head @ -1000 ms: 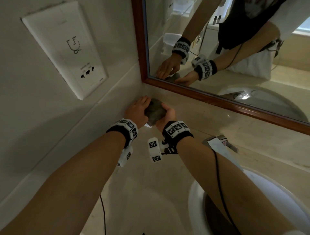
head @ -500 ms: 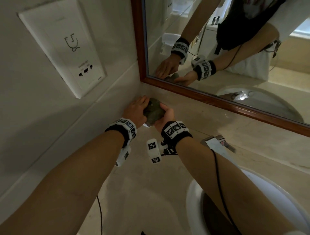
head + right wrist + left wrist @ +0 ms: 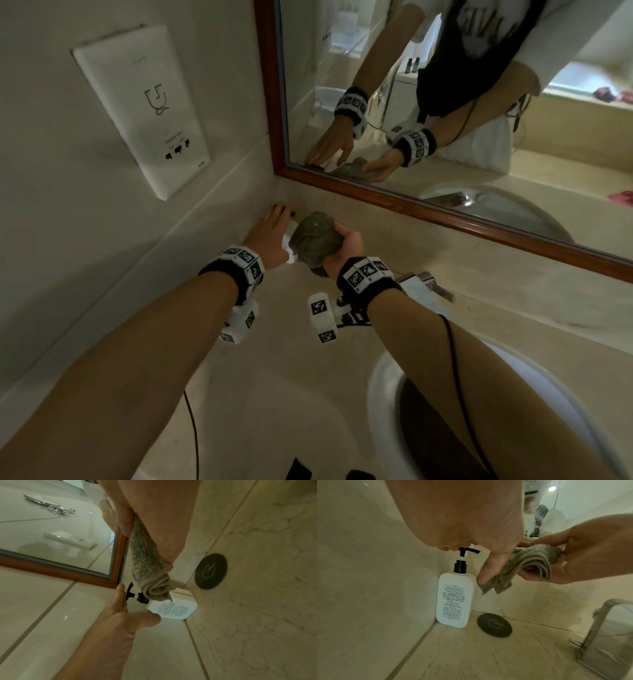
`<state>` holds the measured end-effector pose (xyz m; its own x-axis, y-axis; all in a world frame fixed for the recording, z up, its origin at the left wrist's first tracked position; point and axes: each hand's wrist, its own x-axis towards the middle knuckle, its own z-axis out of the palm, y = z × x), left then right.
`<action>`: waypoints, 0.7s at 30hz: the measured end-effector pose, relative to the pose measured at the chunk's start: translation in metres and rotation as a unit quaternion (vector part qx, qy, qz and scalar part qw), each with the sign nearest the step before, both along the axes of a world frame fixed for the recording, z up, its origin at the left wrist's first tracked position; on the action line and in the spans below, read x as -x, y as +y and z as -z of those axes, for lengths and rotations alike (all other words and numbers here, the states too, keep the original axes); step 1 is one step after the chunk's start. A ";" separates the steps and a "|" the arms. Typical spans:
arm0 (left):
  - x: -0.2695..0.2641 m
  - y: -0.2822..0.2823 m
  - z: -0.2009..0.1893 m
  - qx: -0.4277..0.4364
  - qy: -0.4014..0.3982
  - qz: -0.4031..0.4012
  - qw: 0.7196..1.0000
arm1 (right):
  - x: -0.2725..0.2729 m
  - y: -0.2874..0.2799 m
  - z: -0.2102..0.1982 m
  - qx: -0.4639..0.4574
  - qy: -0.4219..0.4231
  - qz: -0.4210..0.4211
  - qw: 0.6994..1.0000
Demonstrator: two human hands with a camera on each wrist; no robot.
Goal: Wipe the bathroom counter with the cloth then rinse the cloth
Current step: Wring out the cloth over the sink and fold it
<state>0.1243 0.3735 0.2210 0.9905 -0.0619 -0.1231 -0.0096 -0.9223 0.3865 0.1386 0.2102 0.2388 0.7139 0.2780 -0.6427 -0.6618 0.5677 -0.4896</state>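
The right hand (image 3: 346,245) grips the folded cloth (image 3: 315,240) above the counter (image 3: 281,359) at twelve o'clock, beside the soap bottle (image 3: 454,599). The left hand (image 3: 270,233) lies open, fingers on the pump. A good press would keep the cloth under the spout.

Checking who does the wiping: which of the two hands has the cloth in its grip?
The right hand holds the bunched cloth; the left hand rests fingers on the pump bottle.
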 end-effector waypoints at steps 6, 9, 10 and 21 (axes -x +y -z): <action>0.035 -0.030 -0.011 0.119 -0.076 0.058 0.988 | 0.025 -0.024 -0.009 0.012 -0.003 0.039 0.999; 0.049 -0.042 -0.013 0.204 -0.065 0.068 0.974 | 0.042 -0.031 -0.010 0.006 -0.013 0.059 0.998; 0.055 -0.045 -0.014 0.210 -0.049 0.067 0.974 | 0.047 -0.034 -0.009 -0.004 -0.016 0.063 0.998; 0.101 -0.066 0.000 0.237 -0.043 0.042 0.970 | 0.095 -0.063 -0.001 -0.103 -0.055 0.040 0.992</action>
